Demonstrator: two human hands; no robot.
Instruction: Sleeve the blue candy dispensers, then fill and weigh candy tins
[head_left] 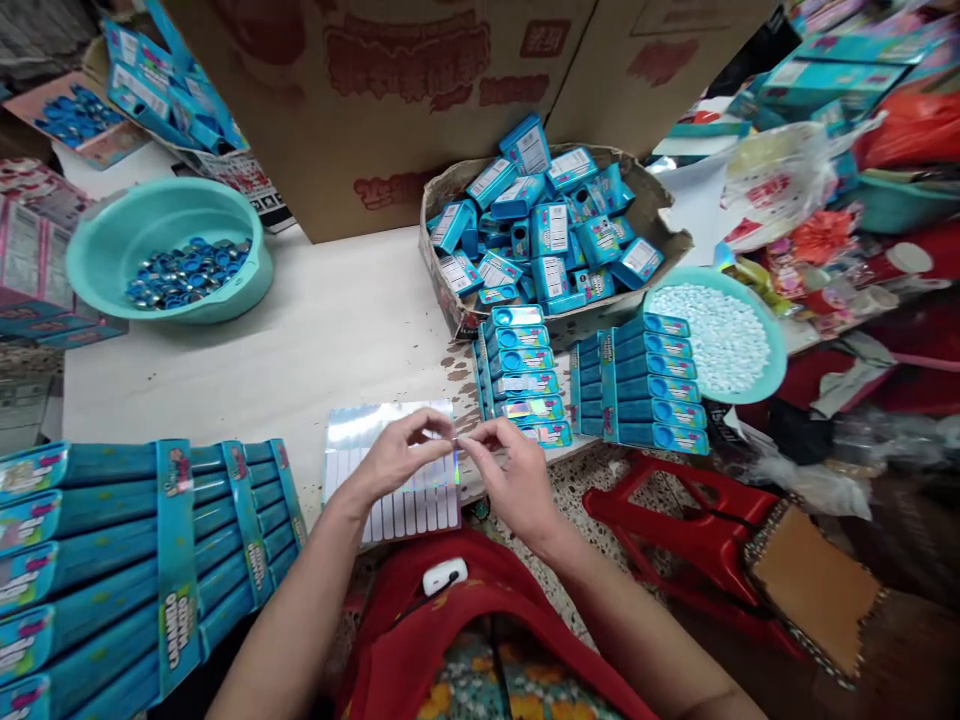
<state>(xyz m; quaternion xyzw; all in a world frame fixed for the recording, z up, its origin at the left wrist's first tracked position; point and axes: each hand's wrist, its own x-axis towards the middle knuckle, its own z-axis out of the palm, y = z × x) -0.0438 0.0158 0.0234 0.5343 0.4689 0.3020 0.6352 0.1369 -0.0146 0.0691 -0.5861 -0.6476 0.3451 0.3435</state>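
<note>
Over a sheet of shiny sticker strips [412, 512], my left hand [401, 455] and my right hand [516, 480] meet fingertip to fingertip. Both are pinched closed on what looks like a small shiny sticker, mostly hidden by the fingers. The sheet lies at the table's front edge, with white strips in rows and a silvery, rainbow-tinted sheen. Just beyond my right hand stands a stack of blue flip-top boxes [523, 360]; silvery strips lie across some of their ends. A second banded stack of blue boxes [652, 385] is to its right.
A carton tray [441, 285] holds many loose blue boxes. At left are a turquoise basin [97, 260] with blue metallic caps and large banded blue stacks [97, 560]. A basin of pale pellets [776, 350] stands right. A red stool [675, 530] is below. A large cardboard box [360, 130] walls the back.
</note>
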